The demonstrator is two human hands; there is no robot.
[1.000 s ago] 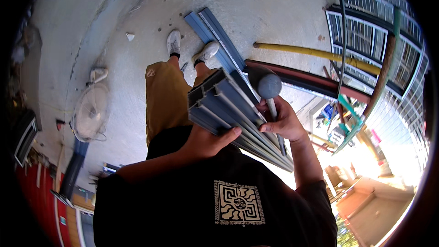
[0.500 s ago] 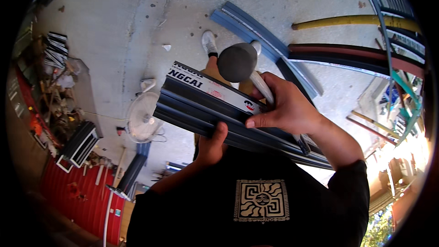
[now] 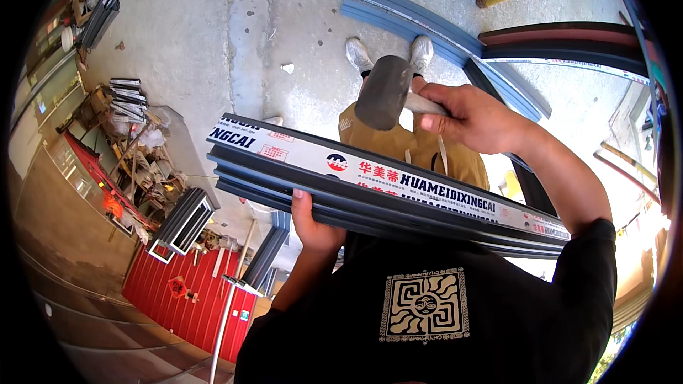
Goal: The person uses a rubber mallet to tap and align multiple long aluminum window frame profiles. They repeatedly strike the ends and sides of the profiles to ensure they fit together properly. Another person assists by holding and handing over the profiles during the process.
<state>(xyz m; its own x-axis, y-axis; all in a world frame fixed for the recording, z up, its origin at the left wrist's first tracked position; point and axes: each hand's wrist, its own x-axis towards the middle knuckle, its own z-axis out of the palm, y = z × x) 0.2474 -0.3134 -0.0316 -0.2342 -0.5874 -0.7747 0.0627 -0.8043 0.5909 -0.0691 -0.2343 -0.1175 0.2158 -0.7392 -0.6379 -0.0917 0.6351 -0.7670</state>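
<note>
A metal-fabrication workshop yard is shown: a bare concrete floor (image 3: 213,43) is strewn with long blue profiles (image 3: 441,28) and pipes, window frames (image 3: 186,222) are stacked (beside a red metal wall (image 3: 192,299)), and scrap is piled nearby.

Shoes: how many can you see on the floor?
2. The left shoe and the right shoe stand side by side on the concrete, just beyond the mallet held in the right hand. None seems hidden.

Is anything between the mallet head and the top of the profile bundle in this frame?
Nothing visible. The mallet head, held in the right hand, hangs above the profile bundle with only open air between them; the left hand grips the bundle's underside, clear of the top.
</note>
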